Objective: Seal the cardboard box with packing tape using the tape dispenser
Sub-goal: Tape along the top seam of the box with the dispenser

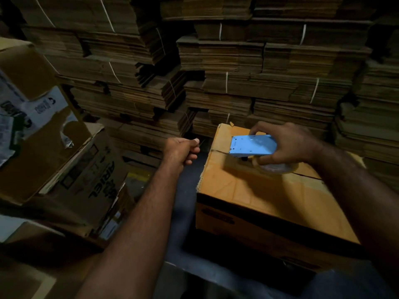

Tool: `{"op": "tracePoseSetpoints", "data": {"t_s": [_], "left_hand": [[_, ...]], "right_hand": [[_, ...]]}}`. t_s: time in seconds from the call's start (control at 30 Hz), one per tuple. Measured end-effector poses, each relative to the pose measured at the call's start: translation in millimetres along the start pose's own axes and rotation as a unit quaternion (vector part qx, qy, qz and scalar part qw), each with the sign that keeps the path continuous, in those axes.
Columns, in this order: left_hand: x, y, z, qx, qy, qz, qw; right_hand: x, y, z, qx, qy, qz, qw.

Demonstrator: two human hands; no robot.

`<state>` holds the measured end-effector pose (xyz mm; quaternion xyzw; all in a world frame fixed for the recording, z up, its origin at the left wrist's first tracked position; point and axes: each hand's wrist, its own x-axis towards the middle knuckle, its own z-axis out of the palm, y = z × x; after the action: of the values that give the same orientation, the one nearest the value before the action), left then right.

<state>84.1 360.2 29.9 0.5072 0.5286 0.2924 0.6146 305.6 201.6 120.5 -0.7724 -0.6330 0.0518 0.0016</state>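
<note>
The cardboard box (259, 190) sits with its top flaps down. Over the box's flap seam, the right hand (289, 145) has its grip clamped on the blue tape dispenser (252, 146). Left of the box, the left hand (181, 151) hangs curled, thumb pressed to forefinger; whether it pinches tape I cannot tell.

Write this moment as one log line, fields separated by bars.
right hand: holds tape dispenser on box top | left hand: curled, beside box, possibly pulling tape | seam: open
</note>
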Motion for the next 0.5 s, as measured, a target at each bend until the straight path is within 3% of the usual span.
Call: {"op": "tracePoseSetpoints", "data": {"t_s": [0.5], "left_hand": [[15,-17,-6,0.001,-0.044,-0.031,0.999]], "right_hand": [[6,-13,-4,-0.021,-0.06,0.038,0.997]]}}
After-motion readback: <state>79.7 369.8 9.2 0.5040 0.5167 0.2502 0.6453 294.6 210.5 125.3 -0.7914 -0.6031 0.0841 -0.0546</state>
